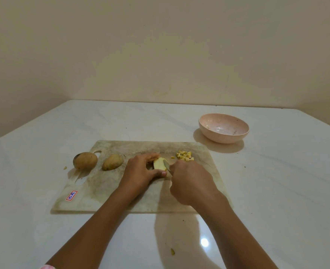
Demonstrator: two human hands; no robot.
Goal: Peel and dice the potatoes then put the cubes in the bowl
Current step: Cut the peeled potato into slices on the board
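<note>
On the worn cutting board (109, 189) my left hand (140, 171) grips a peeled yellow potato piece (158, 163) between fingers and thumb. My right hand (189, 181) grips a knife (167, 166) whose blade rests against the piece's right side; the handle is hidden in my fist. A small heap of potato cubes (185, 156) lies on the board just beyond my right hand. Two unpeeled potatoes sit at the left: one (85, 160) at the board's left edge over the handle hole, the other (112, 162) on the board. A pink bowl (223, 130) stands at the back right, holding no cubes.
The board lies on a white glossy table (276, 191) set against a beige wall. A scrap of peel (172, 251) lies on the table near the front, between my forearms. Another scrap (65, 167) lies left of the board. A red-edged label (71, 195) marks the board's front left.
</note>
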